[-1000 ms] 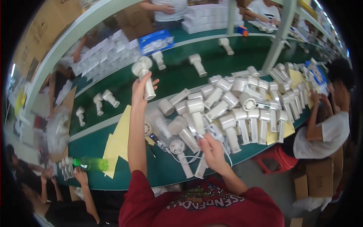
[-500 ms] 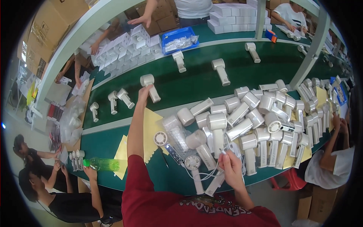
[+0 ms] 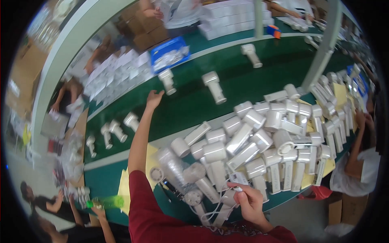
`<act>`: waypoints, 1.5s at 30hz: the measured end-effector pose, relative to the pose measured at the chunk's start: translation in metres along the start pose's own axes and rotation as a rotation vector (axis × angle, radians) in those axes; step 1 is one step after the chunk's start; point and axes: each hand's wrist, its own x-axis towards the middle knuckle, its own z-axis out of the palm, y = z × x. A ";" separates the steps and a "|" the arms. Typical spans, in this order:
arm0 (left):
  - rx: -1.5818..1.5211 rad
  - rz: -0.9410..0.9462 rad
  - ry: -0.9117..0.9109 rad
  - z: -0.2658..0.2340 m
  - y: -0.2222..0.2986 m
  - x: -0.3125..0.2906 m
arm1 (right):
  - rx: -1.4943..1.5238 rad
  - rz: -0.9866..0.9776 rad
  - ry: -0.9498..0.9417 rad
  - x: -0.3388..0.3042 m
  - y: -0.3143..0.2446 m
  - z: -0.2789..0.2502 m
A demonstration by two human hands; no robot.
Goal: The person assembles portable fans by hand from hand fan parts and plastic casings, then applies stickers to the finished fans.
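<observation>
My left hand [image 3: 154, 99] reaches over the green belt with its fingers apart and nothing in them. Just beyond its fingertips lies a white handheld fan [image 3: 167, 82]. Low in the view, my right hand [image 3: 249, 204] pinches the plug end of a white cable [image 3: 214, 212]. That cable loops past a fan with a round grille [image 3: 193, 197] near the table's front edge. Close to my right hand, a large heap of white handheld fans [image 3: 243, 137] covers the table, some standing on their handles' sides and overlapping.
More fans ride the belt [image 3: 186, 109]. Beyond it stand a blue tray [image 3: 156, 65] of small bags and stacked white boxes [image 3: 239, 18]. A slanted metal post [image 3: 324, 48] rises at right. A green bottle [image 3: 109, 202] lies left. Other people work around the table.
My left hand has come away from one fan, which now lies farther left on the belt, and sits near another fan. My right hand keeps the cable. The whole view has shifted and tilted.
</observation>
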 end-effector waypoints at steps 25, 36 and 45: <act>-1.897 -0.192 -0.743 -0.138 0.261 -0.363 | -0.167 -0.705 0.322 -0.030 -0.054 0.042; -1.910 -0.140 -0.331 -0.139 0.237 -0.401 | -0.357 -0.691 0.194 -0.044 -0.053 0.052; -1.586 0.160 -0.204 -0.130 0.229 -0.402 | 0.184 -0.218 -0.052 -0.047 -0.034 0.061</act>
